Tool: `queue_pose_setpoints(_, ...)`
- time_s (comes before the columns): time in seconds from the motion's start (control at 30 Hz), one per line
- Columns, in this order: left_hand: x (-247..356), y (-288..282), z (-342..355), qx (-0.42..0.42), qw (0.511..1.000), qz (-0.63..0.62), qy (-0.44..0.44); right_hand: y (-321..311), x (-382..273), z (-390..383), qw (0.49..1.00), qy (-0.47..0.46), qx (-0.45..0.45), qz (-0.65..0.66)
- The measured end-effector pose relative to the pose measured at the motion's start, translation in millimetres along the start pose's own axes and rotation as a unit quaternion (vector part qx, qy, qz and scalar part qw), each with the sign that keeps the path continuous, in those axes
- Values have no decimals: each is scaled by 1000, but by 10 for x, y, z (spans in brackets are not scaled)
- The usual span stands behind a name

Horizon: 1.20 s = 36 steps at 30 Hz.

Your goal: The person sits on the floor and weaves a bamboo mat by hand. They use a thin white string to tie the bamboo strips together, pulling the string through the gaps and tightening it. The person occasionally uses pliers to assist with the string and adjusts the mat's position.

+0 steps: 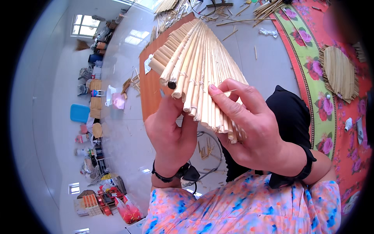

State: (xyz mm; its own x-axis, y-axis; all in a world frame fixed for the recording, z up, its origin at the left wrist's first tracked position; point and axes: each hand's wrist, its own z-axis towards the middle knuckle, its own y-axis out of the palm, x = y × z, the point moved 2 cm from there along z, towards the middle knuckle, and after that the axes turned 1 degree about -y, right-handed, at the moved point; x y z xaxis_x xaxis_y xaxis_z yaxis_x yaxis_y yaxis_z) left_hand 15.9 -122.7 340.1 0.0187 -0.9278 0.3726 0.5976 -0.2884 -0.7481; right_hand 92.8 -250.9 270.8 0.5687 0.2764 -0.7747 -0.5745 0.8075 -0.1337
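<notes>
Stalks [205,66] between left fingers [189,126] and right fingers [245,93]

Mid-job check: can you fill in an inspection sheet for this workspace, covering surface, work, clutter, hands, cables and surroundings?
Surface: flat reddish-brown board, partly hidden behind the work.
Work: fan-shaped panel of pale, straw-like sticks, held up, ends uneven.
Clutter: short cut straw pieces on the floor; crumpled white plastic beyond the board.
Left hand: at the panel's near end, fingers partly hidden.
Right hand: grips the panel's right side; thin pale strand at thumb and forefinger.
Cables: dark looped cable below the panel.
Surroundings: red floral cloth with a green band at right; blue rectangular plastic tray at left.
</notes>
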Motion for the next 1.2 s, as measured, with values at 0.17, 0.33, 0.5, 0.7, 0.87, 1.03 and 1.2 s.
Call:
queue_pose_setpoints(0.17,113,88,-84,43,964,-213,-153,4,-45,-13,1000,11,1,-20)
queue_pose_setpoints(0.33,107,-30,60,-48,970,-203,-128,-48,-64,16,997,10,9,-81)
queue_pose_setpoints(0.5,-198,-302,658,4,982,99,162,-24,4,149,997,13,-19,-78)
queue_pose_setpoints(0.7,-602,-208,1334,-210,957,39,197,-239,106,549,990,7,-83,-110)
queue_pose_setpoints(0.87,-539,110,1619,-119,950,57,282,-878,477,928,959,15,-166,-228)
queue_pose_setpoints(1.03,-337,210,1533,-96,972,38,211,-1293,297,1211,944,1,-234,-230)
queue_pose_setpoints(1.2,-249,460,1166,-118,971,-75,194,-1405,234,1235,882,-101,-322,-329)
